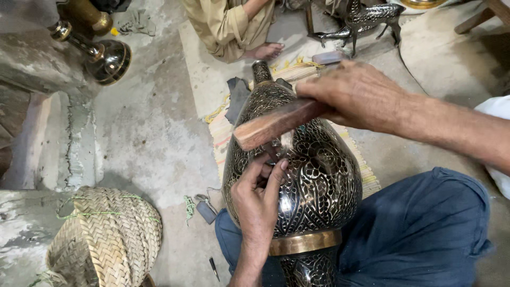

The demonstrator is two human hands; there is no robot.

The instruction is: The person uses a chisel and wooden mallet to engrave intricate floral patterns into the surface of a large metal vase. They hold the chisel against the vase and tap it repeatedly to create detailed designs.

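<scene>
A large dark metal vase point(313, 186) with fine engraved leaf patterns and a brass band lies across my lap, its neck pointing away. My left hand point(258, 196) rests on the vase's side, fingers pinched around a small metal chisel whose tip touches the surface. My right hand point(356, 95) grips a wooden mallet point(273, 126), held just above the chisel.
A woven straw basket point(106, 234) sits at lower left. Another dark vase point(106, 56) lies at upper left. A seated person in tan clothes point(228, 26) is at the top, a metal animal figure point(366, 21) beside them. A striped mat point(223, 127) lies under the vase; small tools point(204, 210) lie on the concrete floor.
</scene>
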